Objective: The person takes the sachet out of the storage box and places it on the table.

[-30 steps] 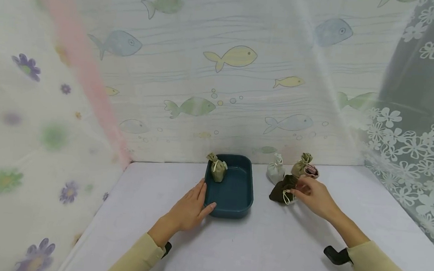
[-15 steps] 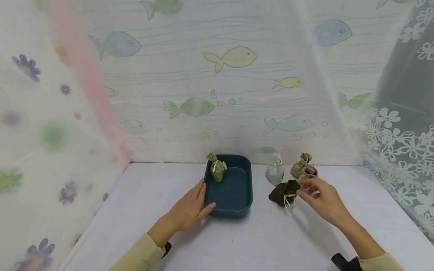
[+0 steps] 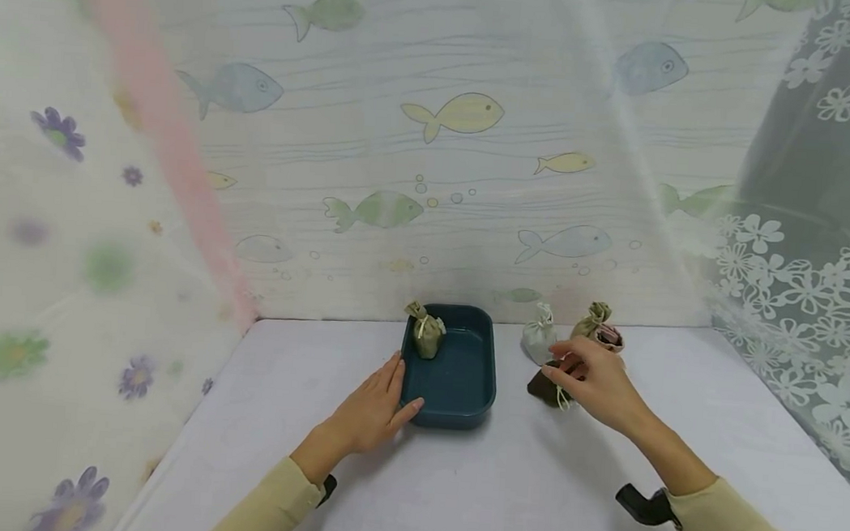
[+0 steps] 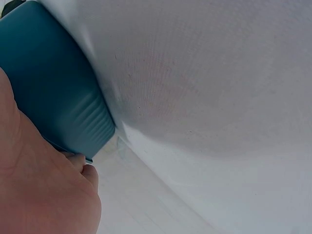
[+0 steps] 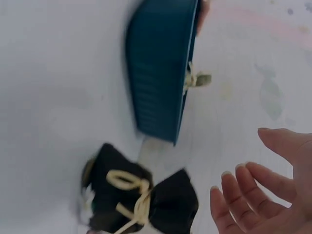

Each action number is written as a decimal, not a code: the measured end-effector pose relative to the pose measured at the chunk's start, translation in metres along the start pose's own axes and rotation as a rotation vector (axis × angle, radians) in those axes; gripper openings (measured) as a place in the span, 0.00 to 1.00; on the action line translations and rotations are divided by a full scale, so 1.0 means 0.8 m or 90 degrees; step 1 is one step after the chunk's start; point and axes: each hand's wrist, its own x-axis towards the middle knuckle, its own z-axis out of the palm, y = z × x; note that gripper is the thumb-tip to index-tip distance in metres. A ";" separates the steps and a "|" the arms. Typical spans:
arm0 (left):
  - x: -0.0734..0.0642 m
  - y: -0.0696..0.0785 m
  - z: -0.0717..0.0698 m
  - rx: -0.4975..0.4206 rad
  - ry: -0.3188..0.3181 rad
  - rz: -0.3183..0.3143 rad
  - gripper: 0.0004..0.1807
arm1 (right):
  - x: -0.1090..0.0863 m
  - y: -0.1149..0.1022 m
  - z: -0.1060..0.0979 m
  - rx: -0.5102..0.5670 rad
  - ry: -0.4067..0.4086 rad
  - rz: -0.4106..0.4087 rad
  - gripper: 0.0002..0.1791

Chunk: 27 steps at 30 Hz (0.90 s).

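My left hand (image 3: 367,410) lies with its fingers extended along the left side of a dark teal tray (image 3: 454,385), thumb on the near rim. Inside the tray's far left corner sits an olive drawstring pouch (image 3: 428,339). A dark brown drawstring pouch (image 3: 543,386) rests on the table to the right of the tray, a cream cord bow (image 5: 142,207) round its neck. Above it hovers my right hand (image 3: 600,383), partly hiding it in the head view. The right wrist view shows those fingers spread loosely, apart from the pouch, with nothing between them.
Behind the brown pouch stand a pale grey-white pouch (image 3: 537,340), another olive pouch (image 3: 597,315) and a small pinkish-brown one (image 3: 610,337). A white cloth covers the table (image 3: 447,494). Sheer printed curtains (image 3: 373,157) close off the back and sides.
My right hand shifted right at the brown pouch's neck, then came back left over it with fingers off it. The pouch's neck leaned right meanwhile. My left hand and the tray stayed put.
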 end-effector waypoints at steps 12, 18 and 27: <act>-0.004 0.009 -0.006 -0.017 -0.004 -0.002 0.48 | 0.056 -0.042 0.057 0.037 -0.072 -0.037 0.19; -0.005 0.011 -0.007 -0.012 -0.006 -0.010 0.48 | 0.092 -0.052 0.084 0.076 -0.092 -0.016 0.20; -0.003 0.003 -0.001 -0.010 -0.002 -0.002 0.51 | 0.139 -0.051 0.115 0.103 -0.119 0.103 0.25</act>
